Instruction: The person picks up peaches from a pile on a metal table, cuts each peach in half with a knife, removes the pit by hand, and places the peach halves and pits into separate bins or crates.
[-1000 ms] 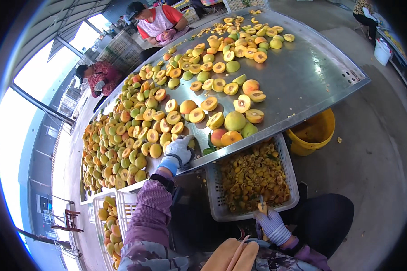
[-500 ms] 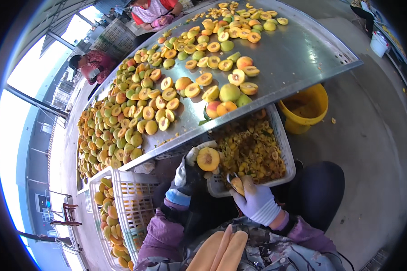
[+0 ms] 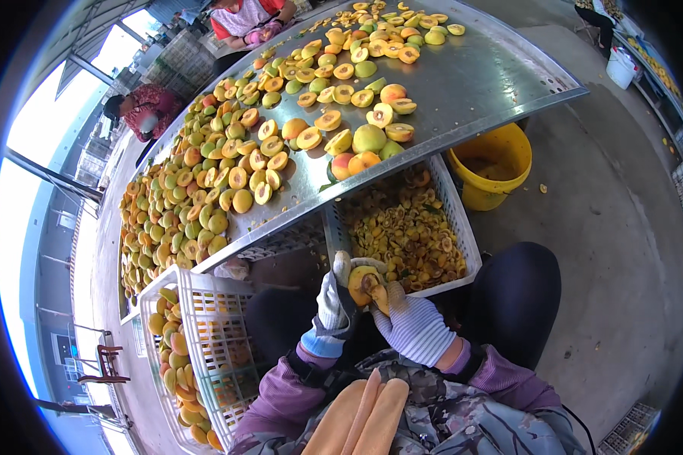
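White-gloved left hand [image 3: 332, 299]: clasped the peach half [image 3: 364, 282] from its left side.
Right hand [image 3: 413, 326]: gloved, fingers closed against the same peach half, touching its pit side.
Peach half: held between both hands, above the lap.
Ahead of hands: white crate of scraps [image 3: 410, 227], under the metal surface [image 3: 463, 83] strewn with halved peaches.
Left of hands: white crate of peaches [image 3: 205, 341].
Far right: yellow bucket [image 3: 501, 163].

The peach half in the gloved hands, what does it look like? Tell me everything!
The peach half is yellow-orange, cut side facing up, with a brownish pit hollow in its middle. It sits just over the near rim of the white crate of scraps. The left hand in a white glove cups it from the left; the right hand presses in from the right, its fingers at the hollow.
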{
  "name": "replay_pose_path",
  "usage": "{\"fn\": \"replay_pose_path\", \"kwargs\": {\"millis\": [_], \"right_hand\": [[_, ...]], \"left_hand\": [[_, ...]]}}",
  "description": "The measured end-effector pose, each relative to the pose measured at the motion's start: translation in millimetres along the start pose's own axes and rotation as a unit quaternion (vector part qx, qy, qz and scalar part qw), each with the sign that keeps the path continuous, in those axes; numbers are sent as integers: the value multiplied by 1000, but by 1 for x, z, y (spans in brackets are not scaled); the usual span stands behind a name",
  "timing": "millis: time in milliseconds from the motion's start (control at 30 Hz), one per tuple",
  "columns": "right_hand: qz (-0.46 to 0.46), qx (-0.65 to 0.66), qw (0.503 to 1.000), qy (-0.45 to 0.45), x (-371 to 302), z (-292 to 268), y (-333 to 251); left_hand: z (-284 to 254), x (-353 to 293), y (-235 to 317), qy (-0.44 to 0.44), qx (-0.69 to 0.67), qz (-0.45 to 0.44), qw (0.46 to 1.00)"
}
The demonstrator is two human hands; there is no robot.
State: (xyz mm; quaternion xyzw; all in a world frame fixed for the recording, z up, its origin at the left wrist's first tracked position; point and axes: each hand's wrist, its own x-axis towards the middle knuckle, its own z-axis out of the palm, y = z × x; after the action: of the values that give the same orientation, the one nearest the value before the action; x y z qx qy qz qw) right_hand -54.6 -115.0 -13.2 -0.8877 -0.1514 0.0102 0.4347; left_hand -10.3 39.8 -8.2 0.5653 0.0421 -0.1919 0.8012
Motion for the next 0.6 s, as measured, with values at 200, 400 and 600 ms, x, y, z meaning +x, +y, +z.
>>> {"fn": "replay_pose_path", "kwargs": {"millis": [200, 400, 600], "right_hand": [[-39, 180, 983, -16, -2, 11, 9], [80, 37, 992, -95, 0, 6, -2], [-44, 219, 973, -55, -4, 1, 6]], "left_hand": [[5, 1, 7, -19, -21, -13, 1000], [50, 0, 2, 150, 95, 220, 959], [36, -3, 22, 14, 122, 102, 987]]}}
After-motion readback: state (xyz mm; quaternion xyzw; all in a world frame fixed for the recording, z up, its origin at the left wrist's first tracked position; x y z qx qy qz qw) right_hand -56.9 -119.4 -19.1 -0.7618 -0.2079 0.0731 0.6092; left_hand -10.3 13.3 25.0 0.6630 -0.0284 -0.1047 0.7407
